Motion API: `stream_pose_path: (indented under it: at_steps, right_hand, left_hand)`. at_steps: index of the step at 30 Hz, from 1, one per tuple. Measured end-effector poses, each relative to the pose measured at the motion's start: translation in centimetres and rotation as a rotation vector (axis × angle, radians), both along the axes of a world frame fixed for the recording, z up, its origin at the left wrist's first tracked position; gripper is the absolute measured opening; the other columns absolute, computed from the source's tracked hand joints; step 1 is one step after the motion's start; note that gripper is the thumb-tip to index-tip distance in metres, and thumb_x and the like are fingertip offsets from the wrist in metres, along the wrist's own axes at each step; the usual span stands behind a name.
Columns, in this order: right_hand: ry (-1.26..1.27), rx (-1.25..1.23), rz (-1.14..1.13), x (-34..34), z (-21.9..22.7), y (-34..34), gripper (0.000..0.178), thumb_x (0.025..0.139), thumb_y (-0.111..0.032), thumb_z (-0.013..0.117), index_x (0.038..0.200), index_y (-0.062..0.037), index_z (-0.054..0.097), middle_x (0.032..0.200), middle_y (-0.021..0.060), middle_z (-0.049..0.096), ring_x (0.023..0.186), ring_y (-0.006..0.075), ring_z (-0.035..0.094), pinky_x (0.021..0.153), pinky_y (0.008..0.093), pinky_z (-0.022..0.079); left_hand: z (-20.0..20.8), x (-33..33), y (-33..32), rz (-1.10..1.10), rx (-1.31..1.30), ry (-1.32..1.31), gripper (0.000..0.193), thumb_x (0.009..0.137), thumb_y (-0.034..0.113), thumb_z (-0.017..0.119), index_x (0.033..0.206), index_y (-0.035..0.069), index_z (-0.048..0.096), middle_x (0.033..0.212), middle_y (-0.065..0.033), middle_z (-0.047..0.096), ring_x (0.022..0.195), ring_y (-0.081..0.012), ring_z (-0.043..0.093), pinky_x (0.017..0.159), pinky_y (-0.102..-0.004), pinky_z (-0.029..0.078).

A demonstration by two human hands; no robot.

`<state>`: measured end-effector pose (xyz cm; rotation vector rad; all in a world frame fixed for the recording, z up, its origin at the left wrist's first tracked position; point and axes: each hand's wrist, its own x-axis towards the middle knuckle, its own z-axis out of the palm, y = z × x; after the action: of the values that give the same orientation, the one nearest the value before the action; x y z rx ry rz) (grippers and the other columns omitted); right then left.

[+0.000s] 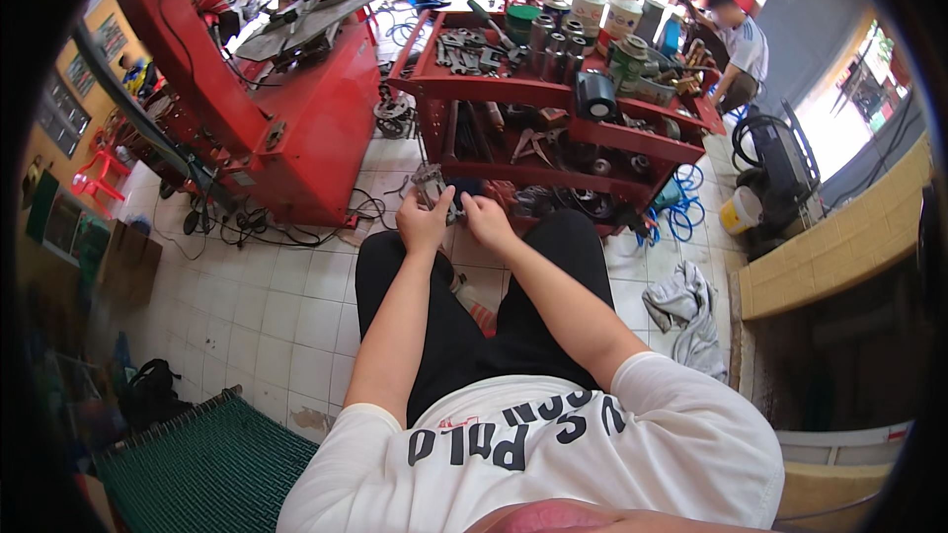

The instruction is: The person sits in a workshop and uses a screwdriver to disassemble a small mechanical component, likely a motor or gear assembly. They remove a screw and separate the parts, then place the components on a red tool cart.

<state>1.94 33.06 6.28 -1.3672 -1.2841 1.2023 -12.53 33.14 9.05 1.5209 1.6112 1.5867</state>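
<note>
In front of my knees, my left hand (425, 223) is closed round a small grey metal machine part (431, 184), thumb up along its side. The part looks like a casting with an uneven outline; its exact kind is too small to tell. My right hand (488, 223) is close on the right, fingers curled and pinched against the part's dark lower edge. Whatever lies between those fingertips is hidden. Both forearms reach forward over my black trousers.
A red tool cart (513, 89) with wrenches, sockets and cans stands ahead. To the left is a red machine (296, 153), with black cables on the tiles. Right are blue hose (681, 207), a grey cloth (686, 311) and a white bucket (739, 210). A person (743, 49) bends beyond the cart.
</note>
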Motion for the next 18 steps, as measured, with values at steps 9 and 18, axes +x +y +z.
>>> stream_pose_path:
  at_steps: [9,18]
  right_hand:
    - [0.203,-0.06,0.193,2.8,-0.1,-1.1,0.054,0.105,-0.044,0.049,0.078,0.0013,0.063,0.052,0.0037,0.053,0.043,0.0126,0.051,0.044,0.0312,0.039]
    - [-0.033,0.046,0.184,2.2,2.6,-2.3,0.027,0.097,-0.026,0.066,0.09,-0.0004,0.067,0.061,0.0045,0.061,0.052,0.011,0.057,0.051,0.0307,0.045]
  left_hand:
    - [0.6,1.5,-0.3,-0.007,-0.085,0.016,0.041,0.076,0.042,0.085,0.088,0.006,0.069,0.071,-0.0046,0.071,0.064,-0.0207,0.069,0.064,-0.0361,0.053]
    - [0.2,0.8,-0.2,0.014,-0.055,0.058,0.041,0.075,0.042,0.086,0.088,0.007,0.07,0.071,-0.0052,0.071,0.064,-0.0216,0.07,0.064,-0.0362,0.053]
